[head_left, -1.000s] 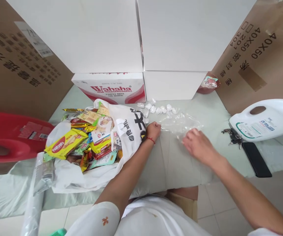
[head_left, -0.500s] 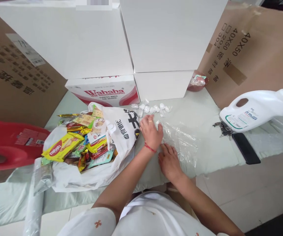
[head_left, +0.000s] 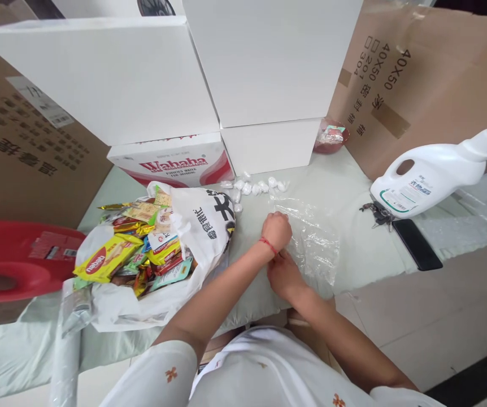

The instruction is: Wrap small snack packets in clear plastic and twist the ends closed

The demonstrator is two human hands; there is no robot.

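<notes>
On the pale green cloth-covered table (head_left: 353, 260), I have a bulging white plastic bag (head_left: 192, 209) of colourful snack packets (head_left: 108, 257) at nine o'clock from the hands, and the clear crinkled plastic film (head_left: 313, 243) flat at three. The left hand (head_left: 276, 230) is curled, the right hand (head_left: 286, 275) bent just below it; with fingertips hidden, I can't tell what either grasps. I judge they're working the film's left edge; the next move calls for a light pinch. Since half a second ago, the left hand has drawn back from the small white wrapped bundles (head_left: 247, 188) at eleven.
</notes>
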